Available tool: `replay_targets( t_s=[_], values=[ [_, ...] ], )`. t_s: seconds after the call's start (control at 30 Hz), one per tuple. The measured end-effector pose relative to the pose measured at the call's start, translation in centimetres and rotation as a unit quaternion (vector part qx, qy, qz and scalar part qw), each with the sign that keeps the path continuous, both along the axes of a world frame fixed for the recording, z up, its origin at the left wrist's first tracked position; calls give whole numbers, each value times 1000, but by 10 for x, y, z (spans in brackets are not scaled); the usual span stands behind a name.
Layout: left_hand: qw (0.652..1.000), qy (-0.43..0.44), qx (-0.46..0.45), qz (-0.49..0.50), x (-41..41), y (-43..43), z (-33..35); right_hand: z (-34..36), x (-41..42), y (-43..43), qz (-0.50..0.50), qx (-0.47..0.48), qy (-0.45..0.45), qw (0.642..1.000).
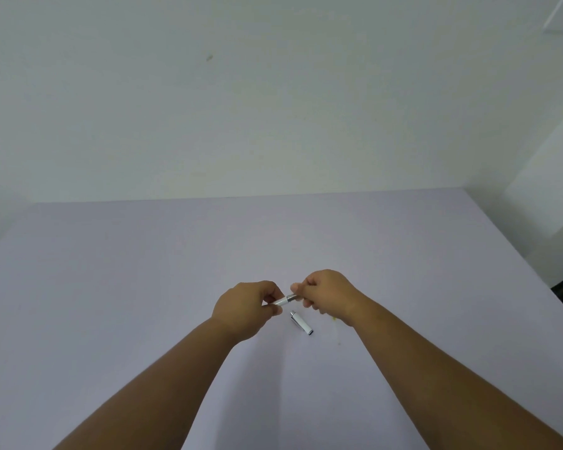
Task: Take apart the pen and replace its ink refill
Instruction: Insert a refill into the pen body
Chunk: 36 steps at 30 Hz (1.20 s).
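A white pen (285, 300) with a silver section is held between both hands, a little above the table. My left hand (244, 308) pinches its white barrel end. My right hand (327, 295) grips the silver end, and its fingers hide the tip. The pen's white cap (301, 323), with a silver clip, lies on the table just below the hands. No refill is visible.
The pale lilac table (143, 287) spreads wide around the hands, and its far edge meets a white wall. A small yellowish spot (333, 318) marks the surface beside my right wrist. The table's right edge runs diagonally at the far right.
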<state>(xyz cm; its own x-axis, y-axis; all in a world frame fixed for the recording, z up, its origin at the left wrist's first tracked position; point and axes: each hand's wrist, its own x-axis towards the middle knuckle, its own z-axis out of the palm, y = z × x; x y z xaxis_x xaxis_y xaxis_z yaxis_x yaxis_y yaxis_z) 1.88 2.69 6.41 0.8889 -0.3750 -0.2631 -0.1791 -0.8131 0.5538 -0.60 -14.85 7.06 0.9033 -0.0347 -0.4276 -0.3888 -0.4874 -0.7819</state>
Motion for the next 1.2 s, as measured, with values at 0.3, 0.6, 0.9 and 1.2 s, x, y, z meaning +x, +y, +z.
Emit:
replay_targets(
  t_s=[0.3,0.6,0.9,1.2],
  values=[
    [1000,6,7,-3,-5,-3,2,1,-2,0,-4,-9,19,1000],
    [1000,-1,13,-15,-8,-6,5,6,-6,1,4,-5,53,999],
    [1000,0,11,-19,-10,-6,6,7,-8,-2,15,-15,54,998],
    [1000,-7,14,-24,-13,-8,7,7,-8,-3,18,-30,45,998]
  ],
)
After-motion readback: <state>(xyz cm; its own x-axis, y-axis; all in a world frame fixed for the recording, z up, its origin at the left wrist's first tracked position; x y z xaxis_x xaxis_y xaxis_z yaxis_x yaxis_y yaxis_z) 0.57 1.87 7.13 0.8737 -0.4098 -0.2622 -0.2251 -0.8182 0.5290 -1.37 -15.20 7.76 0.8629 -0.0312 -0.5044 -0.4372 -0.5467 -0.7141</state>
